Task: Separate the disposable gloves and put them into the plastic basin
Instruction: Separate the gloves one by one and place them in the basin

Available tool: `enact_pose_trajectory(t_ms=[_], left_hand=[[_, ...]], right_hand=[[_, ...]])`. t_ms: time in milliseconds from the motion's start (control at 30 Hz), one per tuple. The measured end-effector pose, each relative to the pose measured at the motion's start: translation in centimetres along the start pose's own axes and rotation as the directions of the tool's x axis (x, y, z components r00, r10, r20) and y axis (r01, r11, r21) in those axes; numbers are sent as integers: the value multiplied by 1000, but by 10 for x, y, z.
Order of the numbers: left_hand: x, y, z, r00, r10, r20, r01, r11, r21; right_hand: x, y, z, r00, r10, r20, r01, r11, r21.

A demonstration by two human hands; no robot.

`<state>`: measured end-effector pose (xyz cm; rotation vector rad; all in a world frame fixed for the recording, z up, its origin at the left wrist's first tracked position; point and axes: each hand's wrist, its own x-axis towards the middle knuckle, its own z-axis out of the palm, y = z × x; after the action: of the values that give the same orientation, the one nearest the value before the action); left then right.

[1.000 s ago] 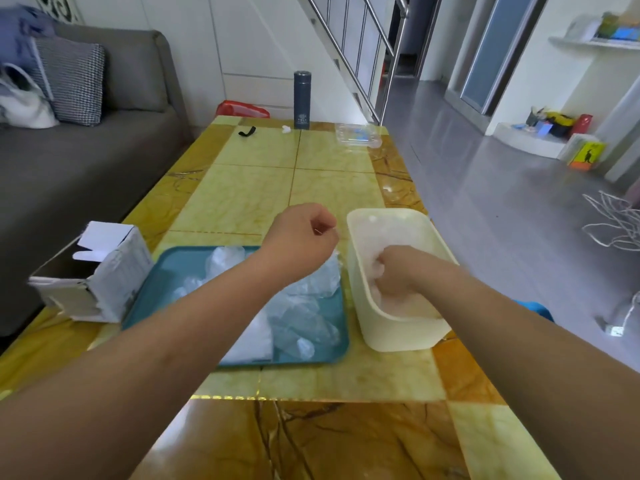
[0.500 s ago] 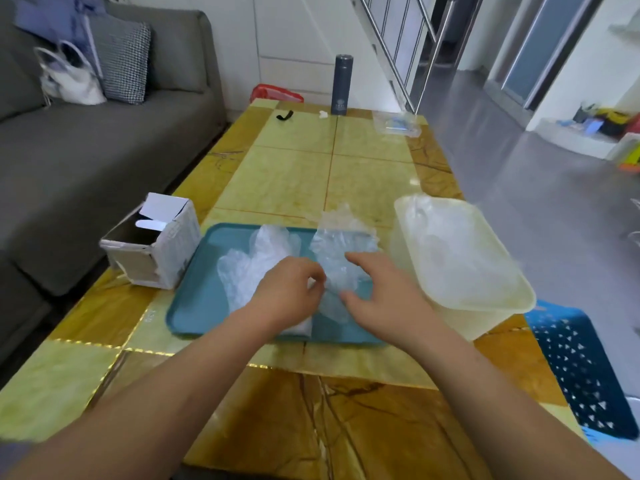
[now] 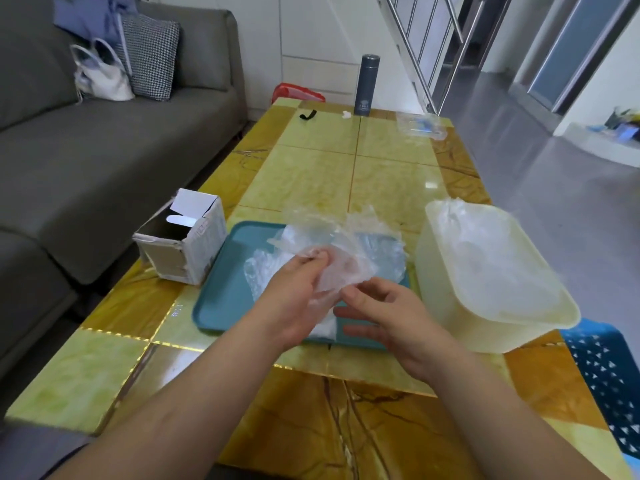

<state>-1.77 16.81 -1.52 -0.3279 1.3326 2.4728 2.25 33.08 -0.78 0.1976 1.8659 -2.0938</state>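
Both forearms reach over the table's (image 3: 311,161) near edge. The left hand (image 3: 294,292) pinches a crumpled, clear disposable glove (image 3: 332,244) lifted above the teal tray (image 3: 221,306). The right hand (image 3: 384,317) lies beside it, fingers straight and relaxed, thumb at the film's lower edge. The cream plastic basin (image 3: 519,327) by the right edge holds more film.

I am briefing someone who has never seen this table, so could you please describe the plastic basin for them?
Start at the yellow tiled table, then go to its near right edge, just right of the teal tray. The plastic basin is the deep cream tub with clear gloves inside, unlike the flat tray.
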Motion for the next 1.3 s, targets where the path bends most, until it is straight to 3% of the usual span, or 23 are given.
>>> enact_pose_trajectory(t_ms=[67,200,300,367,400,433,467,533,567,633,700,767,833,933,1000,1067,1167,1233,1300], left_hand=[[-2,-6,-3,1000,10,7,-10,1000,26],[-4,-6,-10,998,-37,-50,32,994,-104],[-10,-2,-17,998,-44,-35,44,999,-9],[-9,7,-26,974,12,-228,2,998,60],[-8,13,-31,932,100,-350,-39,983,179],[-10,20,-34,880,242,-408,-85,927,365],[-14,25,-35,839,403,-365,-152,818,555],[-25,35,-32,808,588,-39,-324,498,804],[-32,39,-27,821,551,146,-398,369,840],[-39,42,-19,876,283,392,-456,219,862],[-41,42,-13,892,47,450,-453,102,886],[-39,41,-11,907,14,420,-420,56,906],[-39,40,-12,931,34,363,-363,178,915],[-43,29,-21,970,-54,237,-158,605,780],[-50,21,-28,973,-110,201,-46,765,642],[-53,15,-31,977,-103,185,-17,834,551],[-53,7,-32,982,-61,177,-26,893,450],[-54,4,-31,984,-58,171,-22,899,437],[-53,6,-33,987,-60,147,-11,899,438]], right_hand=[[-1,2,4,1000,-10,15,9,999,37],[-1,15,13,998,-24,-50,22,999,-40],[5,24,10,987,-27,-161,18,998,-55],[8,22,2,976,-107,-191,59,969,-242],[9,19,-3,973,-163,-164,89,920,-383],[8,15,-7,972,-208,-112,119,840,-529],[7,9,-9,972,-231,-46,147,746,-650],[3,-4,-9,974,-216,72,189,593,-783],[1,-10,-8,974,-198,110,204,558,-804],[-6,-19,-6,975,-175,138,214,560,-800],[-13,-24,-5,978,-178,110,200,641,-741],[-18,-28,-7,978,-205,45,188,759,-623],[-20,-31,-10,969,-247,-34,203,860,-468],[-16,-29,-12,948,-263,-180,219,947,-234],[-12,-26,-10,945,-202,-257,183,978,-95],[-9,-25,-10,978,-76,-193,74,997,-18],[-10,-21,-10,990,119,71,-116,992,-48],[-9,-16,-9,990,112,82,-107,992,-66],[-7,-13,-11,998,70,-4,-70,993,-97]])
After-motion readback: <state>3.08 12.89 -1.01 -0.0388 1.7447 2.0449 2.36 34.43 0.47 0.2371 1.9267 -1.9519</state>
